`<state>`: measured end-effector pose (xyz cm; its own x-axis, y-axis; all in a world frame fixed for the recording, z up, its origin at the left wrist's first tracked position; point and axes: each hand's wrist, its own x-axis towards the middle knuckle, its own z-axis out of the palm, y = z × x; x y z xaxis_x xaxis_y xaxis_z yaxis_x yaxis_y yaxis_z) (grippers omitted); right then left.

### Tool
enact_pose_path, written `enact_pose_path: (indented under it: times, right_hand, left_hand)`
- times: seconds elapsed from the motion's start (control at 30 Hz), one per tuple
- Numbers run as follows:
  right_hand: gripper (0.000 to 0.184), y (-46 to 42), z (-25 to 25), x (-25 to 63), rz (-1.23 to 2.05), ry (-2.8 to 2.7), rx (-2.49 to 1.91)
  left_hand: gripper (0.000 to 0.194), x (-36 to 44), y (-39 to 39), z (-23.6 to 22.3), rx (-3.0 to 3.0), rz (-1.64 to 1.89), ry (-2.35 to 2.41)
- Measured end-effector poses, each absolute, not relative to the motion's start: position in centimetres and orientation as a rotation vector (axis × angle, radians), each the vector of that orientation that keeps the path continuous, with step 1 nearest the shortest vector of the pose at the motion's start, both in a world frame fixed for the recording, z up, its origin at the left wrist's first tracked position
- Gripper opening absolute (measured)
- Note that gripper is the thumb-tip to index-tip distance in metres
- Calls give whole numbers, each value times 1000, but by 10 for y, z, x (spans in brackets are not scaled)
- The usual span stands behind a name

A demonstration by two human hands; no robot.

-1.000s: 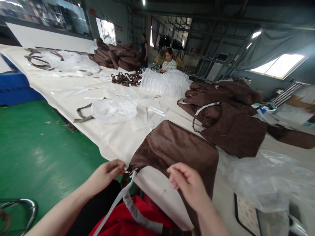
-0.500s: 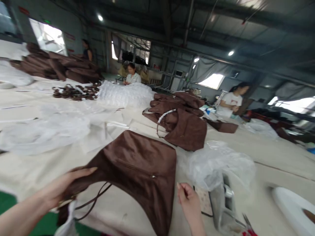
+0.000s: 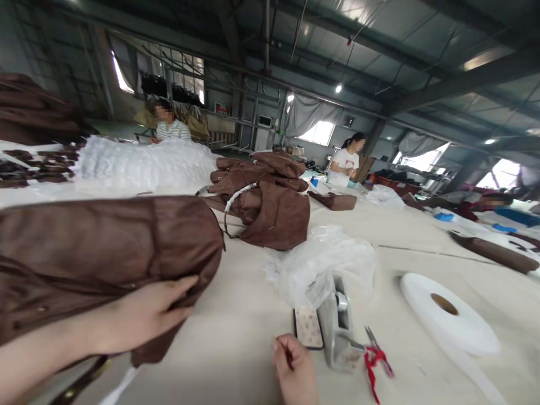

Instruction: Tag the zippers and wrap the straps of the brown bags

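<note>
A brown bag [image 3: 126, 236], of leather-like material, fills the left of the head view, lifted or tilted over the table. My left hand [image 3: 143, 315] grips its lower right part, thumb and fingers pressed against the material. Below the bag hang a dark strap with metal fittings [image 3: 82, 379] and a white strip [image 3: 120, 385]. My right hand [image 3: 295, 365] is low in the middle, its fingers curled and fingertips pinched together; whether something small is between them cannot be made out. Just beyond it are a patterned phone-like object [image 3: 309, 328] and a grey tape dispenser [image 3: 337, 332].
Red-handled snips [image 3: 377, 360] and a white roll of strip [image 3: 451, 315] lie at right. Crumpled clear plastic [image 3: 324, 261] sits behind the dispenser. More brown bags [image 3: 274, 216] are piled beyond, beside stacked bubble wrap [image 3: 147, 163]. Co-workers [image 3: 348, 160] are farther back.
The view has swung right. The bag has been turned and raised on the left, and my left hand now grips nearer its right end. My right hand stays pinched near the dispenser.
</note>
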<state>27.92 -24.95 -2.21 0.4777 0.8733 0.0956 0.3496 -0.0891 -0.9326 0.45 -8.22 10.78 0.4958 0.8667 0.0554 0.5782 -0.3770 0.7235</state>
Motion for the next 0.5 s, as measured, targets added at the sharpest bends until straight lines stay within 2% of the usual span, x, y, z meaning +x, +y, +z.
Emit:
enact_pose_path:
  times: [0.07, 0.13, 0.27, 0.43, 0.5]
  right_hand:
    - [44, -251, -21, 279, 547, -1083, -1701]
    - [45, -251, -19, 280, 485, -1106, -1735]
    - [44, -254, -11, 290, 400, -1133, -1778]
    - [37, -251, 23, 323, 29, -1104, -1914]
    - [39, -246, 42, 333, -193, -1127, -1942]
  left_hand:
    - [62, 24, -98, 87, 2096, 263, 1123]
    - [64, 34, -113, 65, 2050, 215, 997]
    - [54, 22, -117, 41, 2256, 397, 953]
    - [75, -22, -93, 5, 2757, 536, 1163]
    - [72, -37, -88, -14, 2841, 631, 1289]
